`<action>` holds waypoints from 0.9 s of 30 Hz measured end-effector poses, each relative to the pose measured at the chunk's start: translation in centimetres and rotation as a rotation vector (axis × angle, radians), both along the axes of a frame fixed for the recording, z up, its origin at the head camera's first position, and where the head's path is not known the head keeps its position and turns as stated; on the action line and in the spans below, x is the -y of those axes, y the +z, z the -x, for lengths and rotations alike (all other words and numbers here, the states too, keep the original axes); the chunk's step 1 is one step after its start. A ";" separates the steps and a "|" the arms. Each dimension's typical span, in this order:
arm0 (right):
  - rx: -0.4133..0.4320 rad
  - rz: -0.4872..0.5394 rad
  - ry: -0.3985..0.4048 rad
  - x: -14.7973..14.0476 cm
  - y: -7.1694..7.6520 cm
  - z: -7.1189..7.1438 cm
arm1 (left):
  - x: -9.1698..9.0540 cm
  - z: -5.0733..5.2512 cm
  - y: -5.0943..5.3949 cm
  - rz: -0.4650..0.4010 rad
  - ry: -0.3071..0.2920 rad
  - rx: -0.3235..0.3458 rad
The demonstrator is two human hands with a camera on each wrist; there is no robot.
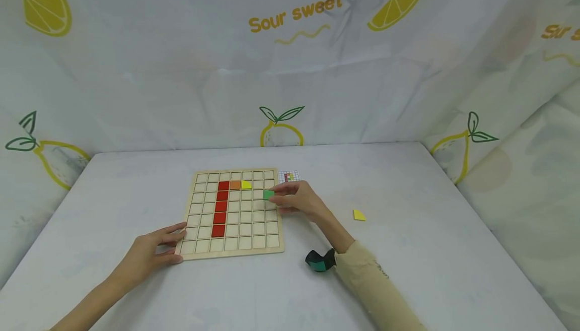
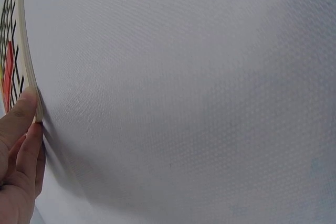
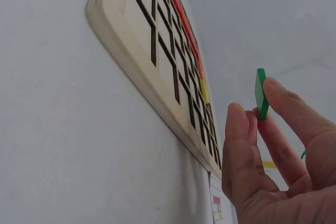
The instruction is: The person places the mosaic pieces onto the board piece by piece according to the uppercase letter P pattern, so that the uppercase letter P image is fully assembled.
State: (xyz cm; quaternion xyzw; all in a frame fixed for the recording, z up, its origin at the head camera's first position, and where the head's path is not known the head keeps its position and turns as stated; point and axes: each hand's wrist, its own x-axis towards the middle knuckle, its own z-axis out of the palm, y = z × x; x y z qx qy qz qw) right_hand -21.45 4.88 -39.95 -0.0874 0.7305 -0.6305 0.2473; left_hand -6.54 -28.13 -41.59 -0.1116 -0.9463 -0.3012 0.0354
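The wooden grid board [image 1: 231, 255] lies on the table. My left hand [image 1: 147, 253] holds its near left corner; in the left wrist view the thumb [image 2: 23, 109] and a finger meet at the board's edge. Several red square tiles [image 1: 220, 206] form a column in the grid, with an orange square tile [image 1: 235, 185] and a yellow quarter-round tile [image 1: 245, 185] to the right of the top one. Over the board's right side, my right hand [image 1: 296, 200] pinches a green square tile [image 3: 261, 94] between thumb and fingers, raised above the grid.
Another yellow quarter-round tile [image 1: 359, 215] lies on the table to the right. A small printed pattern card [image 1: 290, 176] sits beside the board's far right corner. A black and green band [image 1: 320, 261] is at the right wrist. A lemon-print curtain [image 1: 204, 94] hangs behind.
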 end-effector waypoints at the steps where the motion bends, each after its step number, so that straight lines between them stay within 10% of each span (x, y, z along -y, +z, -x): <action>1: 0.000 0.007 -0.001 0.3 0.0 0.0 | 0.0 0.0 0.0 -0.001 -0.001 0.001; 27: -0.104 -0.107 0.002 6.8 -0.3 -0.8 | 0.1 0.1 -0.3 0.000 -0.010 -0.029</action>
